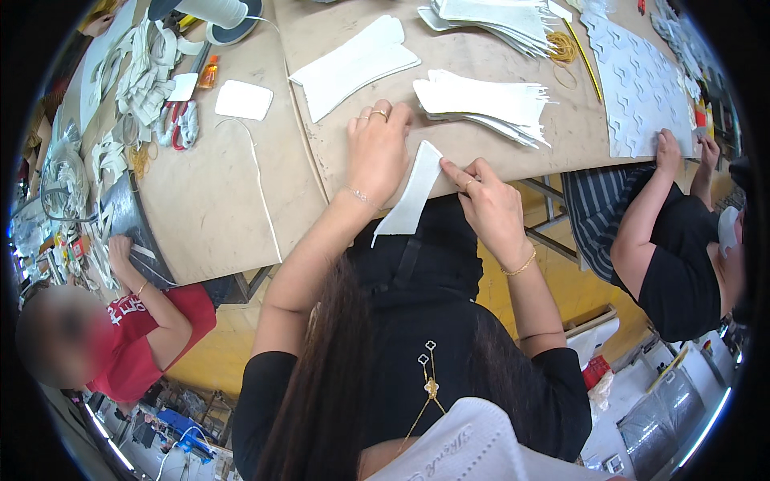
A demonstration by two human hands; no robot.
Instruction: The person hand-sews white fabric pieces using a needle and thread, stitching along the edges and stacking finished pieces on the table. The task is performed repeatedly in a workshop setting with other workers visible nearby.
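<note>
A narrow white fabric-like piece slants over the table's near edge, its lower end in front of my lap. My right hand pinches its right edge near the top with the index finger; the thumb is hidden. Just left of the piece, my left hand rests on the table with fingers curled under. Its fingertips are out of sight, so whatever they may hold does not show. Beyond my hands lie a stack of white cut pieces with frayed ends and a wider flat white stack.
Another white stack, rubber bands and a yellow stick lie farther back. Red-handled scissors, a white card and a thread spool are at left. Co-workers sit on both sides; a patterned white sheet lies right.
</note>
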